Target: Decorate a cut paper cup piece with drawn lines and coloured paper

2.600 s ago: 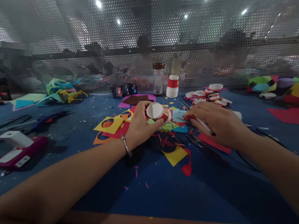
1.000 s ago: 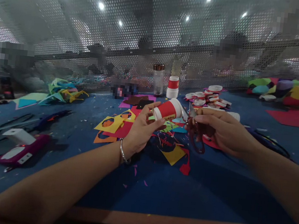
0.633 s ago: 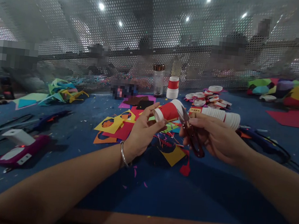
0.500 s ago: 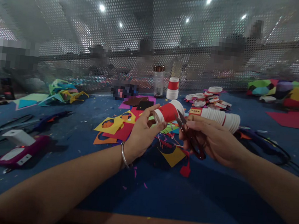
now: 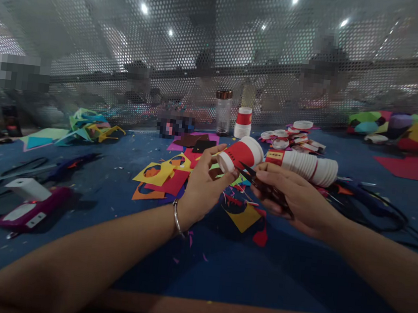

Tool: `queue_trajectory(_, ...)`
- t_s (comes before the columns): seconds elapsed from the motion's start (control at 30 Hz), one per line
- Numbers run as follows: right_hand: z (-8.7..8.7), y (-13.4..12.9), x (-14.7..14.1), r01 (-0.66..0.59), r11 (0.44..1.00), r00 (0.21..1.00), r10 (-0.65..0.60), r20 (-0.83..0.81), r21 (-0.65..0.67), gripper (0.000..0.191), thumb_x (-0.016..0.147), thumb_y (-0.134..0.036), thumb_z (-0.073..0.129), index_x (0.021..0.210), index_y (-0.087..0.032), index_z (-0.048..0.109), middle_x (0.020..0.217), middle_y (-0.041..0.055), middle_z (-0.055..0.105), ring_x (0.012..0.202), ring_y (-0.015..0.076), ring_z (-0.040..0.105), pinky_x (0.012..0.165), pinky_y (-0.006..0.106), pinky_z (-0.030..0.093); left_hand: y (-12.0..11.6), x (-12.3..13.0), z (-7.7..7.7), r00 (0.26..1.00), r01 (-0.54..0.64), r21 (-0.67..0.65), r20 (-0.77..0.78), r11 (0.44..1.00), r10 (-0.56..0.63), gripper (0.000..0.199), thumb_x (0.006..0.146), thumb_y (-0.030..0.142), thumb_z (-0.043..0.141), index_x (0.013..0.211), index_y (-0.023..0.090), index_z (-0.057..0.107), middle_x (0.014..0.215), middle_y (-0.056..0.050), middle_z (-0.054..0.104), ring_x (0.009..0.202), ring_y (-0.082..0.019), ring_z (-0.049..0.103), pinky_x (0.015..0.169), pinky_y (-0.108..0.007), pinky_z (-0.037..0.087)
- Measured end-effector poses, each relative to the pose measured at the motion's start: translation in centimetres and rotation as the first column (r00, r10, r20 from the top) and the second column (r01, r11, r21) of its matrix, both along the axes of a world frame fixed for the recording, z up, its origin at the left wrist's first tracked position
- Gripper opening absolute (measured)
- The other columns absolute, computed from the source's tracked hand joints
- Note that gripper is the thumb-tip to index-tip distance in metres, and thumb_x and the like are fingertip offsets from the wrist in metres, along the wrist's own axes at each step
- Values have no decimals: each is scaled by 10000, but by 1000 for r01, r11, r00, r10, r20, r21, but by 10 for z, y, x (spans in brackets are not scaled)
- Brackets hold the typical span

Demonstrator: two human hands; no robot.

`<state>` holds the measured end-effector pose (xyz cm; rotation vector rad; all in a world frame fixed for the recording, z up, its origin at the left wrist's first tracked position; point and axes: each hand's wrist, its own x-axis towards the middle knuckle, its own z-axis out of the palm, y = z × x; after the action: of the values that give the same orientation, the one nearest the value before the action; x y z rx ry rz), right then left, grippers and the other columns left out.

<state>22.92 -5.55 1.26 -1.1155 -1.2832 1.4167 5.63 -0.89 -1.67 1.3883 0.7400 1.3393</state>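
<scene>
My left hand (image 5: pixel 206 186) grips a red and white paper cup (image 5: pixel 242 154) by its lower end, tilted on its side above the table. In my right hand (image 5: pixel 291 192) is a pair of dark scissors (image 5: pixel 265 186), their tips pointing left beside the cup's wall. Whether the blades touch the cup I cannot tell. Under the hands lie colored paper scraps, among them a yellow sheet with a round hole (image 5: pixel 155 173) and a mustard piece (image 5: pixel 244 219). Right behind the scissors, a stack of paper cups (image 5: pixel 301 165) lies on its side.
At the back stand a clear bottle (image 5: pixel 222 115) and upright stacked cups (image 5: pixel 242 124), with cut cup rims (image 5: pixel 295 135) piled beside them. Glue guns with cables lie at both sides. A purple power strip (image 5: pixel 35 208) sits at left. A perforated metal screen (image 5: pixel 175 53) rises behind.
The scissors have turned in my right hand, their tips now lower and pointing more to the left. The cup has tilted slightly and moved a little right with my left hand.
</scene>
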Motion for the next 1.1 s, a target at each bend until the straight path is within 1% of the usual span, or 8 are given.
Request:
queue_trajectory(0.1, -1, -1, -2, -24, 1000, 1000, 24, -9, 9, 355, 813, -501, 708, 877, -185, 559, 657, -46, 565, 404, 19, 333, 360, 163, 154, 0, 0, -1, 1000, -6, 8, 8, 1000, 6, 519, 755, 192, 762, 1224, 212, 539, 1201, -88, 637, 1007, -192, 653, 907, -351, 527)
queue_trajectory(0.17, -1, -2, -4, -38, 999, 999, 38, -17, 0, 349, 817, -499, 704, 859, -188, 552, 650, -45, 551, 409, 22, 322, 368, 177, 139, 0, 1, -2, 1000, -7, 20, 19, 1000, 6, 512, 751, 189, 762, 1210, 213, 537, 1212, -94, 636, 1000, -193, 654, 903, -356, 529)
queue_trajectory(0.3, -2, -2, -4, -33, 999, 999, 33, -40, 5, 339, 818, -494, 704, 827, -199, 536, 653, -44, 534, 414, 28, 296, 385, 203, 131, 0, 1, -2, 999, -16, 16, 46, 1000, 15, 504, 738, 177, 766, 1176, 218, 521, 1161, -76, 639, 955, -181, 662, 864, -341, 538)
queue_trajectory(0.47, -3, -2, -4, -36, 999, 999, 37, -33, 13, 331, 832, -496, 685, 805, -204, 531, 661, -43, 521, 418, 36, 288, 392, 223, 128, -2, 1, -1, 999, -28, 36, 42, 999, 27, 507, 741, 189, 765, 1162, 218, 482, 1142, -67, 629, 967, -176, 669, 880, -328, 536)
queue_trajectory(0.73, -4, -2, -4, -37, 999, 999, 38, -31, 39, 375, 823, -519, 703, 773, -191, 529, 655, -47, 517, 414, 23, 287, 398, 216, 134, -2, 2, -1, 999, -30, 41, 39, 999, 29, 525, 742, 193, 768, 1170, 214, 464, 1105, -63, 635, 935, -166, 663, 840, -308, 544)
queue_trajectory(0.87, -4, -2, -4, -28, 999, 999, 29, -27, 39, 385, 820, -529, 710, 780, -187, 540, 651, -52, 516, 405, 19, 288, 387, 210, 128, 0, 2, -2, 998, -40, 52, 47, 998, 38, 512, 737, 201, 777, 1145, 216, 468, 1120, -70, 636, 939, -173, 662, 840, -323, 541)
queue_trajectory(1.0, -5, -2, -5, -18, 998, 999, 20, -36, 55, 375, 830, -516, 704, 766, -187, 538, 641, -56, 513, 403, 17, 278, 384, 207, 137, 1, 2, -4, 996, -73, 57, 45, 996, 71, 519, 717, 215, 798, 1114, 209, 463, 1075, -72, 650, 943, -191, 672, 847, -347, 537)
queue_trajectory(1.1, -6, -2, -5, -17, 998, 1000, 18, -18, 52, 335, 837, -472, 702, 764, -189, 539, 639, -58, 504, 403, 19, 269, 375, 209, 114, 1, 2, -6, 996, -95, 67, 12, 993, 94, 487, 712, 223, 805, 1060, 210, 464, 1032, -62, 651, 908, -185, 674, 822, -342, 539)
